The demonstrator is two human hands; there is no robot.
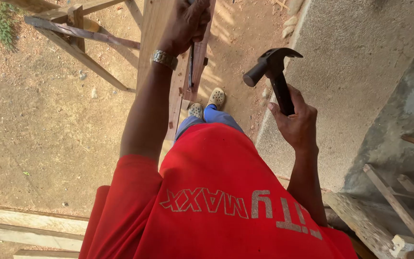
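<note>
While you look straight down your red shirt (216,192), your right hand (297,125) grips a hammer (274,72) by the lower part of its dark handle, fingers wrapped tight around it, thumb along the left side. Hammer head is up, striking face pointing left, claw pointing right, held in the air above the edge of the concrete slab (355,72), touching nothing else.

Your left hand (185,24) is stretched forward, wrist with a metal watch (164,58), fingers curled shut over the top of an upright plank (156,29). A thin dark strip (191,64) runs down from under that hand; cannot tell whether the fingers hold it or just cover it.

Below the plank your two feet in pale clogs (207,104) stand on the dirt (39,129), blue trouser legs showing just above them. A wooden trestle (73,33) stands upper left, well apart from the hammer. Loose boards (29,225) lie bottom left, more timber scraps (389,206) bottom right beside the slab.
</note>
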